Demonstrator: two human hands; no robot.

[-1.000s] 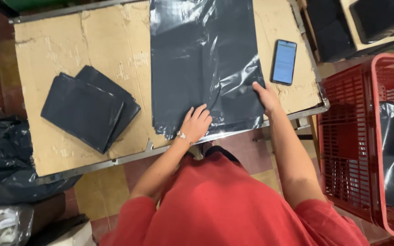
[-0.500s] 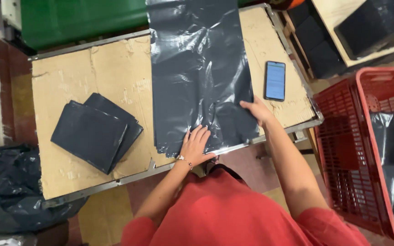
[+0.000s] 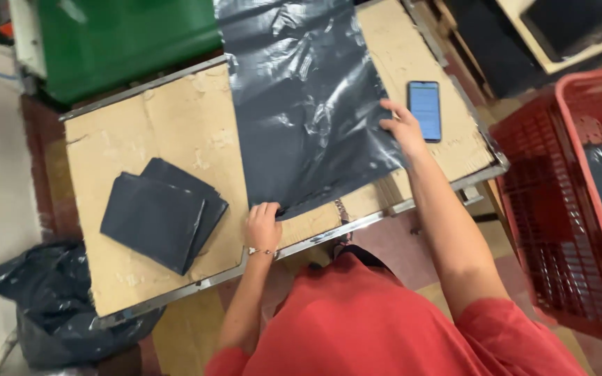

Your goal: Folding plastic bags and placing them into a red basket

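Two bare hands on one big dark grey plastic bag (image 3: 301, 111) spread flat over the cardboard-topped table (image 3: 175, 132). Left hand (image 3: 263, 227) at the bag's near-left corner, fingers curled, seems to pinch the edge; exact grip hard to tell. Right hand (image 3: 404, 129) lies on the bag's right edge, fingers spread and flat, pressing, not gripping. Phone (image 3: 425, 110) with lit screen lies just beside the right hand, on the table. Stack of folded dark bags (image 3: 158, 216) sits left, apart from the spread bag. Red crate (image 3: 580, 202) right of table; black sack (image 3: 57, 299) on floor, left.
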